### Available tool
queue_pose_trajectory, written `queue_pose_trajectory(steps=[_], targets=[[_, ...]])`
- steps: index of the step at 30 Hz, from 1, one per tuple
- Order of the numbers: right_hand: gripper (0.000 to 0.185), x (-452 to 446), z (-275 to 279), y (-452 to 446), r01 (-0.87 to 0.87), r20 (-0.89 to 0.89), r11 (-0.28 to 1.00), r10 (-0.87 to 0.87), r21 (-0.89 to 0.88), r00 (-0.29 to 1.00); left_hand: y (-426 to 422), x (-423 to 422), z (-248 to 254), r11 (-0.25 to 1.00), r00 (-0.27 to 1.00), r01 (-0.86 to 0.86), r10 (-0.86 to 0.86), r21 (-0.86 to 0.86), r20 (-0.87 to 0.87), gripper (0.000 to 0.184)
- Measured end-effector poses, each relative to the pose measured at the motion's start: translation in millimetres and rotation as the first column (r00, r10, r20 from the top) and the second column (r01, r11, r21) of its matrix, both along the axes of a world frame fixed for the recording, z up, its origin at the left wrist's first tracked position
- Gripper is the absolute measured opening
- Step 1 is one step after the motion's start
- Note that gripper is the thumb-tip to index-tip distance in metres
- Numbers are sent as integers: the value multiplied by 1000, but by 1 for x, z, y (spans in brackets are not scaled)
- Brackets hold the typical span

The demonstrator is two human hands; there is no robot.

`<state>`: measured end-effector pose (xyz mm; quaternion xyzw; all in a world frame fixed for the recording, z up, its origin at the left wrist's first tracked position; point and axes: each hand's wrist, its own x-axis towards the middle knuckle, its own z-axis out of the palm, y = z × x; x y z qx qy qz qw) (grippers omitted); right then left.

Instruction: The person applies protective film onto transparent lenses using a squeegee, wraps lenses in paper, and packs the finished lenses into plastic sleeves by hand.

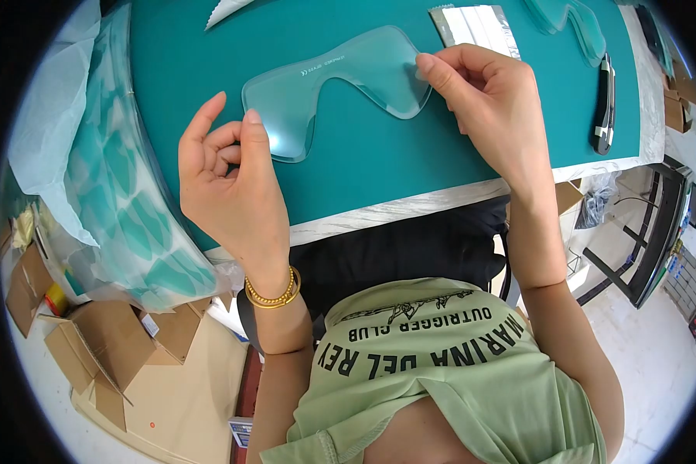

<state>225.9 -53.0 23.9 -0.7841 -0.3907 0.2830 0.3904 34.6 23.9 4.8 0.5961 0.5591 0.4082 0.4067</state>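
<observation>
A clear one-piece goggle lens with small printed markings is held up over the green mat. My left hand pinches its left end between thumb and fingers, with the index finger raised. At the opposite end, my right hand grips the lens edge between thumb and bent fingers. Light glares off the lens near my left thumb. Behind my right hand lies a silvery white packet, partly covered by that hand.
More clear lenses lie at the mat's far right, beside a black utility knife. Plastic sheeting with lens-shaped pieces hangs along the left edge. Cardboard boxes stand on the floor at left. A white wrapper is at the top.
</observation>
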Motion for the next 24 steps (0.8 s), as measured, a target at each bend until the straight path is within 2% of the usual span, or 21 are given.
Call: queue_pose_trajectory(steps=[10, 12, 14, 15, 16, 17, 18, 19, 20, 22, 23, 24], targets=[[31, -3, 17, 3, -17, 47, 995, 22, -94, 999, 0, 2, 1, 1000, 1000, -10, 9, -21, -14, 27], [36, 0, 25, 2, -26, 145, 992, 44, -122, 989, 0, 1, 1, 1000, 1000, -8, 8, -20, -14, 27], [40, 9, 39, 1, 71, 294, 983, -18, -170, 956, 0, 2, 2, 1000, 1000, -12, 12, -22, -13, 27], [47, 17, 39, -2, 120, 443, 971, -17, -205, 897, 0, 2, 3, 999, 1000, -14, 14, -29, -17, 27], [47, 28, 31, -6, 120, 445, 971, -17, -205, 895, 0, 2, 4, 999, 1000, -14, 14, -37, -21, 27], [51, 39, 15, -12, 67, 704, 991, 32, -112, 709, -1, 2, 4, 999, 1000, -12, 12, -38, -17, 27], [56, 43, 8, -15, -13, 893, 999, 43, -41, 447, -1, 2, 4, 999, 1000, -10, 9, -35, -20, 27], [61, 46, 5, -19, 10, 815, 989, 115, -147, 568, 0, 2, 3, 999, 1000, -7, 6, -31, -21, 27], [61, 47, 9, -18, 12, 817, 989, 115, -148, 564, 0, 2, 3, 999, 1000, -5, 5, -33, -16, 27], [56, 50, 23, -12, 48, 442, 951, 97, -306, 892, 0, 1, 3, 1000, 1000, -3, 2, -30, -24, 27], [52, 47, 27, -9, 64, 363, 971, 25, -230, 931, 0, 2, 3, 1000, 1000, -4, 3, -30, -23, 27], [48, 40, 32, -6, 7, 283, 995, 20, -95, 959, 0, 2, 3, 999, 1000, -8, 7, -33, -13, 27]])
